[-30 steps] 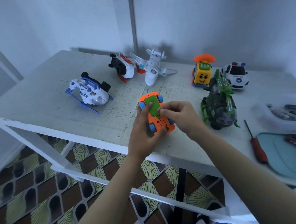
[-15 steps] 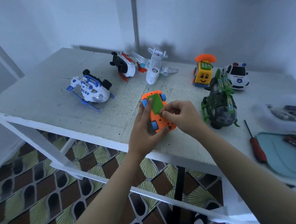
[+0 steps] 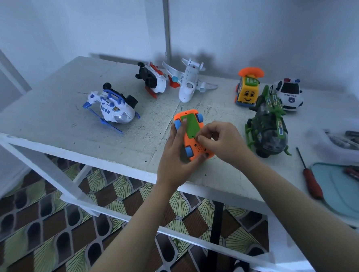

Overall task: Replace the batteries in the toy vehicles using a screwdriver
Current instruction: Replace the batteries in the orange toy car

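Observation:
An orange toy car [image 3: 191,146] with blue wheels lies upside down near the table's front edge, its green battery cover [image 3: 190,125] facing up. My left hand [image 3: 176,156] grips the car from the left and underneath, one fingertip resting on the cover. The curled fingers of my right hand [image 3: 220,143] pinch at the near end of the cover. A red-handled screwdriver [image 3: 310,177] lies on the table to the right, away from both hands.
Other toys stand on the white table [image 3: 55,115]: a blue-white helicopter [image 3: 112,108], a red-white vehicle [image 3: 153,80], a white plane [image 3: 188,83], a yellow car [image 3: 247,91], a police car [image 3: 289,94], a green helicopter [image 3: 268,124]. A clear tub [image 3: 339,147] and teal lid [image 3: 343,190] sit right.
My right hand's fingers have slid from the cover's side toward its near end. The car and my left hand have barely shifted.

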